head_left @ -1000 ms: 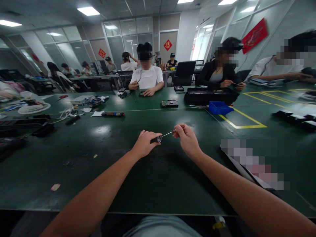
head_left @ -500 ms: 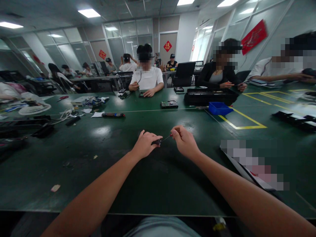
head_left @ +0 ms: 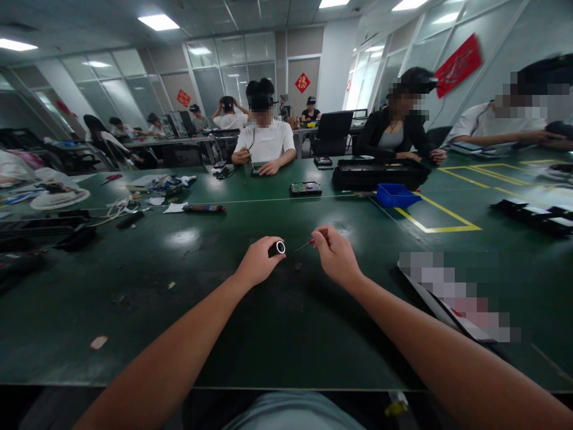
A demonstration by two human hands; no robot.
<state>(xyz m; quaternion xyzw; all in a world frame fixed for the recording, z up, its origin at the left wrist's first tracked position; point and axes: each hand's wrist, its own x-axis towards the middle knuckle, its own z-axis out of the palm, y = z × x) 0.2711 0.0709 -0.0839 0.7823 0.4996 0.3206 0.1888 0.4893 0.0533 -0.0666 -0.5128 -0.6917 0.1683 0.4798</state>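
Note:
My left hand [head_left: 256,263] is closed around a short black cylinder [head_left: 273,249], whose round end with a bright white ring faces right. What the cylinder is I cannot tell. My right hand [head_left: 335,254] grips a screwdriver [head_left: 305,245] by its reddish handle, mostly hidden by the fingers. Its thin shaft points left and down towards the cylinder, with a gap between them. On the table below the shaft lies a small dark piece [head_left: 298,266], too small to name. Both hands are over the middle of the green table [head_left: 268,340].
Beyond my hands lie a hard drive [head_left: 305,188], a blue bin [head_left: 396,195], a long black casing [head_left: 380,174] and a dark stick-like tool [head_left: 204,208]. A flat sheet [head_left: 452,298] lies right of my right arm. Co-workers sit across the table.
The cylinder in my left hand has turned, so its ringed end now shows. The screwdriver tip has come away from it. A small dark piece now shows on the table below.

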